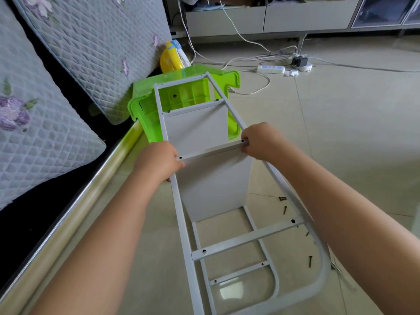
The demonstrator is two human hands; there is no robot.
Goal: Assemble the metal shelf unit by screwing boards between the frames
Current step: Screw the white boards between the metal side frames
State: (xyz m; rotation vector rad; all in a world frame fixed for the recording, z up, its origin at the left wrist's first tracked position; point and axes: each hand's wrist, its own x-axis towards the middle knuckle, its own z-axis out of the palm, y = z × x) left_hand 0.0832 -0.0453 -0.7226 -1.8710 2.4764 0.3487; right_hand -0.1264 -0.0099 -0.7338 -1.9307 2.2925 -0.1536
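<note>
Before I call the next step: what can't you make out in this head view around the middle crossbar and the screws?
- Left hand fingertips: hidden behind the frame rail and board.
- Right hand covers the crossbar end; whether it holds a screw is hidden.
- Crossbar holes: too small to tell if filled.
- Loose screws on the floor: count uncertain, right arm covers some.
- Frame bottom: cut off by the lower edge.

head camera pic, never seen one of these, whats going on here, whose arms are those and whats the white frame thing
The camera sits on a person's head and looks down, so the arms are the wearer's own. No robot here. The white frame is the side of a metal shelf unit lying over the tiled floor. The left hand and the right hand each grip one end of a crossbar, under which a white board stands. Loose screws lie on the floor at the right. Behind the frame are a green plastic stool and quilted cushions.
</note>
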